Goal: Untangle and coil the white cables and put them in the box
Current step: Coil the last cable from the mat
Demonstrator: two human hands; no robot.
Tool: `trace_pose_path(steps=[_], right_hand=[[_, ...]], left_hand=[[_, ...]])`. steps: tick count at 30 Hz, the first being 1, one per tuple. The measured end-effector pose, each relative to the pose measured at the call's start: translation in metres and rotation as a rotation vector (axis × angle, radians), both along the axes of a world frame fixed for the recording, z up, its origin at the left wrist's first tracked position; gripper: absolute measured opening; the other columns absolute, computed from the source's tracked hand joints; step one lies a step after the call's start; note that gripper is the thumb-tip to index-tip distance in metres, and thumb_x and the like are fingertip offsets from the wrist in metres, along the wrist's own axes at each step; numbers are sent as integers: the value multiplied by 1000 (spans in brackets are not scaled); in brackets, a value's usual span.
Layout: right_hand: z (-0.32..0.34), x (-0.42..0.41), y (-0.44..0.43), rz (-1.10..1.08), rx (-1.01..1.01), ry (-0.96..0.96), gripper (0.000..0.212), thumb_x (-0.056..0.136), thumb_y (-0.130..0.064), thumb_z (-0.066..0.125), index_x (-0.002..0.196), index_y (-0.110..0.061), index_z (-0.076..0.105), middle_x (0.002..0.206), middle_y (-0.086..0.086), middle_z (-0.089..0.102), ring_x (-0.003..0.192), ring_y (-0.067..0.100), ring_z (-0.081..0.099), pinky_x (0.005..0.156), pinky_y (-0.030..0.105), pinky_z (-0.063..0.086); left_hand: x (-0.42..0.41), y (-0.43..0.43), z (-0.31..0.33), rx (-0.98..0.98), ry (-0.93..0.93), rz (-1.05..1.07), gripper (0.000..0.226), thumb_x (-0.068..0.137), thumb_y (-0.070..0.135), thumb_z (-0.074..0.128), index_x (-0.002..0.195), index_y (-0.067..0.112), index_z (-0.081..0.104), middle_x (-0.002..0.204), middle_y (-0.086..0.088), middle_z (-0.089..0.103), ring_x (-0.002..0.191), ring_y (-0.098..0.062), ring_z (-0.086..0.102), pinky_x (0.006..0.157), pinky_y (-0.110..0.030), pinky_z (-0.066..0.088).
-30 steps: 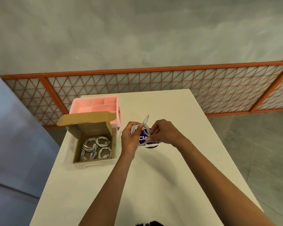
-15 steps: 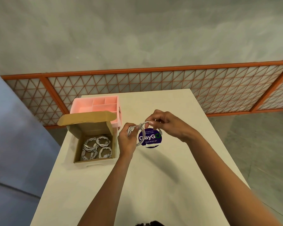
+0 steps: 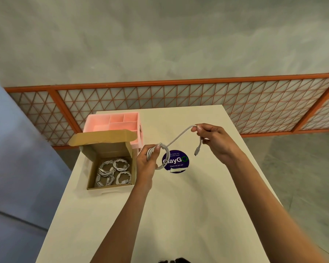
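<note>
Person coiling a white cable above a pale table.
The left hand grips the wound loops; the right hand pinches the loose end, its plug dangling. Left of the hands, an open cardboard box holds coiled cables, with a pink tray behind it.

Coiled cables in box.
</note>
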State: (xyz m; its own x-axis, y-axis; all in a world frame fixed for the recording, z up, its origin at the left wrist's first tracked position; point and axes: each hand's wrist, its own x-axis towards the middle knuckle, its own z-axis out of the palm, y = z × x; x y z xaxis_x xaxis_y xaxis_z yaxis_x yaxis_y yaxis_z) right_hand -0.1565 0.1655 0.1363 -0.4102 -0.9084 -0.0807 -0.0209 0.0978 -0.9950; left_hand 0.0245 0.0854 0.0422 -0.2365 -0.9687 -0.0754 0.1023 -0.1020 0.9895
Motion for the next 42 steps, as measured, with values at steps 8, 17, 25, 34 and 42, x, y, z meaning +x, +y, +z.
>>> trace_pose_path(steps=[8, 17, 25, 34, 42], right_hand=[[1, -13, -1, -107, 12, -78, 21, 96, -16, 53, 84, -18, 70, 92, -4, 59, 81, 12, 44, 75, 25, 36], [3, -23, 4, -149, 2, -131, 20, 96, -14, 53, 84, -16, 69, 88, -5, 58, 78, 11, 43, 73, 23, 36], [-10, -28, 4, -180, 12, -199, 18, 96, -16, 53, 86, -16, 69, 79, -4, 55, 70, 11, 45, 66, 22, 40], [-27, -16, 0, -188, -55, -269, 23, 100, -16, 46, 87, -14, 65, 71, 0, 53, 59, 7, 51, 58, 15, 50], [-31, -11, 2, -197, -86, -250, 23, 100, -19, 45, 90, -14, 65, 72, 0, 52, 62, 8, 48, 57, 17, 46]], left_hand=[[8, 4, 1, 175, 175, -442, 37, 103, 28, 30, 103, 1, 55, 56, 7, 29, 51, -7, 30, 58, -20, 39], [19, 2, 21, -44, -51, -740, 18, 103, 20, 29, 102, 8, 41, 67, 7, 40, 66, -9, 43, 71, -18, 41], [18, 13, 31, 148, 243, -773, 20, 101, 20, 31, 103, 9, 47, 66, 4, 39, 54, -8, 38, 75, -26, 45], [1, 27, 37, 68, -4, -492, 26, 87, 31, 64, 80, 13, 46, 62, 6, 41, 47, -5, 28, 45, -21, 20], [-10, 31, 39, 73, -24, -324, 27, 92, 23, 61, 70, 19, 48, 74, -4, 54, 70, -15, 53, 39, -14, 29]])
